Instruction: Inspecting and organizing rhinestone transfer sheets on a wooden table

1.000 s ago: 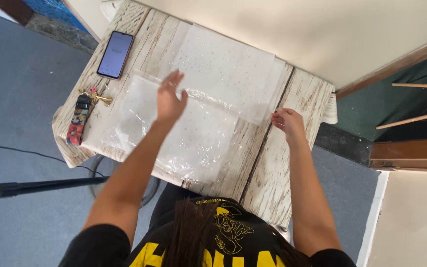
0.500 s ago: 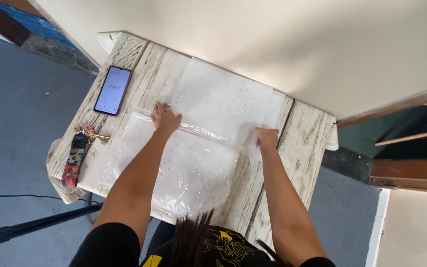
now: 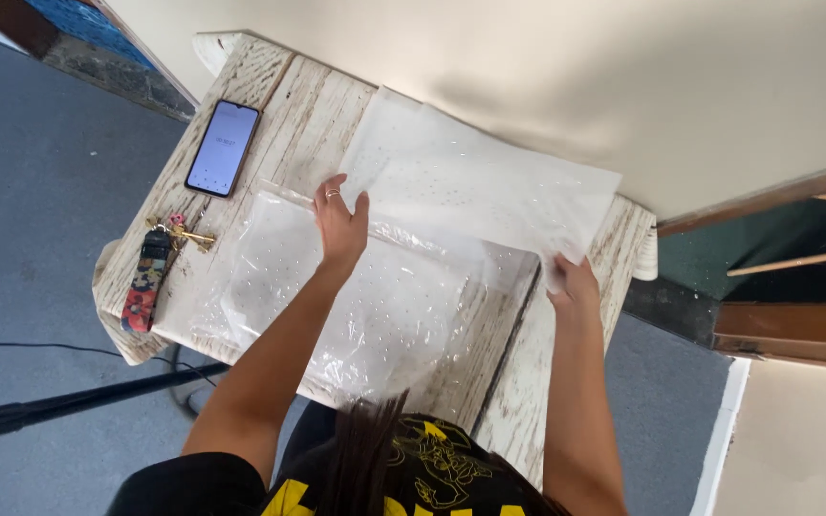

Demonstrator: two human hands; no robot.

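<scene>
A clear plastic bag (image 3: 356, 306) with a white dotted sheet inside lies on a whitewashed wooden table (image 3: 528, 382). My left hand (image 3: 339, 225) presses flat on the bag near its upper edge, a ring on one finger. A second white dotted sheet (image 3: 470, 186) sits behind the bag. My right hand (image 3: 574, 284) pinches that sheet's near right corner and holds it lifted off the table, so the sheet tilts up toward the right.
A phone (image 3: 223, 147) with a lit screen lies at the table's far left. A bunch of keys on a patterned strap (image 3: 150, 272) lies at the left edge. A dark stand pole (image 3: 59, 406) crosses the grey floor. A cream wall (image 3: 576, 76) runs behind the table.
My right hand moved right and lifted the dotted sheet's corner off the table. My left hand shifted slightly right along the bag's upper edge.
</scene>
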